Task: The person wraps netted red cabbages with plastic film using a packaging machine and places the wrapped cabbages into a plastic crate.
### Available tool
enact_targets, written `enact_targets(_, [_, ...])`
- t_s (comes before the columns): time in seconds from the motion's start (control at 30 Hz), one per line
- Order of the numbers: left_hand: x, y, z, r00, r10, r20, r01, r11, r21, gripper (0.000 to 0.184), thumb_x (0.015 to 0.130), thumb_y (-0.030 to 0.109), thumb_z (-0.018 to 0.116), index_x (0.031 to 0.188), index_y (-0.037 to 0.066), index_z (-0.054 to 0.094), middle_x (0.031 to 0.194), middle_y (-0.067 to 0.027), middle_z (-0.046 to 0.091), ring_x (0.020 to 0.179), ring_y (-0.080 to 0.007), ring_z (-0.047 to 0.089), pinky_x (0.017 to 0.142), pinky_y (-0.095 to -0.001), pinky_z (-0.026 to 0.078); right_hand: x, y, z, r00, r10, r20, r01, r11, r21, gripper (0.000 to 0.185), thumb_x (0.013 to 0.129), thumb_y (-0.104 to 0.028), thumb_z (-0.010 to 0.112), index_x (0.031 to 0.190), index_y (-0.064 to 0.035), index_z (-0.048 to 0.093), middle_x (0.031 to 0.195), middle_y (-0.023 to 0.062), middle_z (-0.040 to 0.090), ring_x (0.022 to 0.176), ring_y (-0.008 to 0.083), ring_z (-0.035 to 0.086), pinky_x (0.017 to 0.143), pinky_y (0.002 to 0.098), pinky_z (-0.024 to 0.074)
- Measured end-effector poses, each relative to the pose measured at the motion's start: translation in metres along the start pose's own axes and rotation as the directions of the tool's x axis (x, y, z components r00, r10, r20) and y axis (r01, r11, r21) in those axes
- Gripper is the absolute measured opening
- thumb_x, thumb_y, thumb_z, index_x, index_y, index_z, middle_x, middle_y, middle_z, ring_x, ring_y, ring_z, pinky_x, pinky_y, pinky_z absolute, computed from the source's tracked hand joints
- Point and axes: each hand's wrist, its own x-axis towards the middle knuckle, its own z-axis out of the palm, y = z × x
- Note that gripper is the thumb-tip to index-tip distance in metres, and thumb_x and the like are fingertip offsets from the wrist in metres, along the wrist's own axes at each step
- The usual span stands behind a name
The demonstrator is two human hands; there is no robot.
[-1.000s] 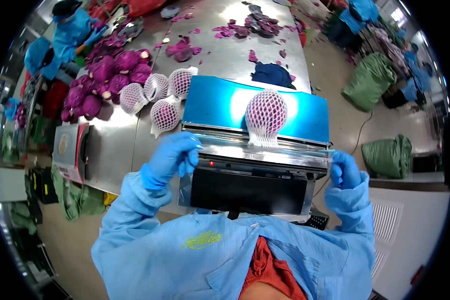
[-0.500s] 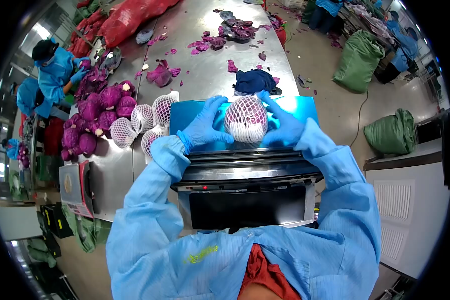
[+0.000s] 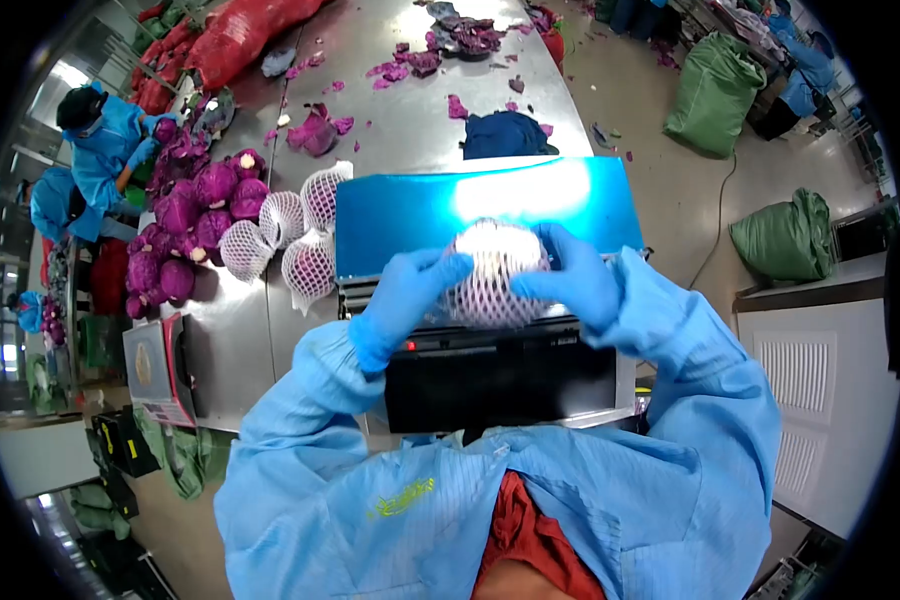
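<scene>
Between my two gloved hands is a purple cabbage in a white net sleeve [image 3: 495,285], held over the near edge of the blue-topped wrapping machine [image 3: 395,215]. My left hand [image 3: 410,295] grips its left side, thumb and fingers against the net. Around the right side, my right hand [image 3: 575,278] is closed, with fingers across the front. The machine's dark front panel [image 3: 500,390] lies just below them. Several more netted cabbages [image 3: 308,265] rest on the table left of the machine.
On the steel table [image 3: 235,350] are a heap of bare purple cabbages [image 3: 195,215], a scale [image 3: 158,370], dark blue cloth [image 3: 505,135] and loose leaves [image 3: 465,35]. A co-worker [image 3: 100,150] stands at the far left. Green sacks [image 3: 715,95] sit on the floor at right.
Both hands left the film edge, reached round the netted cabbage on the blue top and brought it toward me, lifted and turned. The view has also shifted.
</scene>
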Motion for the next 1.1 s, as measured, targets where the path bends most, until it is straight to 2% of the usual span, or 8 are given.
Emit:
enact_targets(0.13, [-0.063,-0.021,0.026,0.919,-0.352,0.175,0.369,0.926,-0.074,0.052,0.087,0.049,0.058,0.095,-0.002,0.066,0.073,-0.0070,0.064,0.058,-0.0099,0.058,0.050,-0.0221,0.047,-0.076,0.027,0.033,0.960,0.269,0.079,-0.272,0.962,0.033,0.077,0.072,-0.043,0.076,0.119,0.0095,0.046,0.106,0.0197,0.061,0.097,0.0231,0.061,0.087,0.0334,0.0482])
enact_targets(0.3, [-0.071,-0.123,0.057,0.751,-0.595,0.285,0.660,0.674,-0.332,0.073,0.082,0.064,0.053,0.112,-0.003,0.060,0.106,-0.0147,0.064,0.088,-0.0196,0.063,0.073,-0.0308,0.052,-0.098,0.105,0.059,0.812,0.546,0.206,-0.559,0.829,0.007,0.076,0.081,-0.066,0.050,0.107,0.0049,0.058,0.098,0.0156,0.064,0.079,0.0197,0.062,0.071,0.0292,0.0496])
enact_targets(0.5, [-0.076,-0.106,0.049,0.761,-0.608,0.226,0.644,0.750,-0.151,0.064,0.085,0.055,0.055,0.118,0.001,0.055,0.105,-0.0126,0.062,0.086,-0.0190,0.063,0.073,-0.0307,0.053,-0.124,0.090,0.051,0.892,0.424,0.158,-0.428,0.904,-0.010,0.057,0.092,-0.033,0.054,0.134,0.0024,0.038,0.124,0.0161,0.052,0.104,0.0217,0.056,0.093,0.0356,0.0432])
enact_targets(0.57, [-0.092,-0.098,0.041,0.828,-0.538,0.157,0.556,0.823,-0.113,0.058,0.079,0.041,0.068,0.118,0.000,0.054,0.107,-0.0133,0.058,0.093,-0.0226,0.059,0.080,-0.0349,0.050,-0.134,0.091,0.033,0.986,0.131,0.103,-0.108,0.973,-0.206,0.079,0.078,-0.031,0.071,0.139,-0.0005,0.031,0.136,0.0188,0.040,0.110,0.0260,0.052,0.092,0.0350,0.0434])
enact_targets(0.67, [-0.119,-0.124,0.025,0.962,0.219,0.161,-0.270,0.843,0.465,0.062,0.072,0.029,0.074,0.121,-0.001,0.050,0.116,-0.0152,0.051,0.107,-0.0299,0.049,0.092,-0.0422,0.042,-0.144,0.106,0.003,0.965,-0.091,0.245,0.216,0.804,-0.553,0.088,0.069,-0.028,0.076,0.140,-0.0055,0.031,0.135,0.0196,0.037,0.122,0.0370,0.041,0.100,0.0388,0.0372])
enact_targets(0.83, [-0.128,-0.167,0.016,0.929,0.325,0.179,-0.327,0.490,0.808,0.054,0.063,0.016,0.069,0.116,0.012,0.058,0.119,-0.0045,0.054,0.106,-0.0315,0.047,0.092,-0.0417,0.039,-0.140,0.145,0.005,0.931,-0.144,0.336,0.360,0.516,-0.777,0.077,0.069,-0.018,0.070,0.137,-0.0074,0.035,0.125,0.0156,0.049,0.109,0.0350,0.051,0.087,0.0406,0.0435])
enact_targets(1.0, [-0.129,-0.198,0.019,0.829,0.547,0.118,-0.417,0.464,0.781,0.025,0.071,0.013,0.066,0.096,0.010,0.066,0.101,-0.0029,0.062,0.094,-0.0288,0.053,0.082,-0.0390,0.043,-0.139,0.153,-0.008,0.864,-0.243,0.440,0.503,0.410,-0.761,0.057,0.072,-0.004,0.061,0.127,-0.0072,0.048,0.113,0.0118,0.058,0.091,0.0313,0.058,0.077,0.0418,0.0456])
enact_targets(1.1, [-0.141,-0.192,0.016,0.783,0.617,0.084,-0.449,0.467,0.762,0.017,0.073,0.013,0.066,0.090,0.009,0.067,0.096,-0.0040,0.063,0.091,-0.0272,0.054,0.079,-0.0379,0.044,-0.147,0.122,-0.010,0.850,-0.331,0.409,0.526,0.586,-0.617,0.042,0.075,-0.003,0.057,0.117,-0.0076,0.058,0.110,0.0112,0.060,0.093,0.0311,0.059,0.079,0.0425,0.0448])
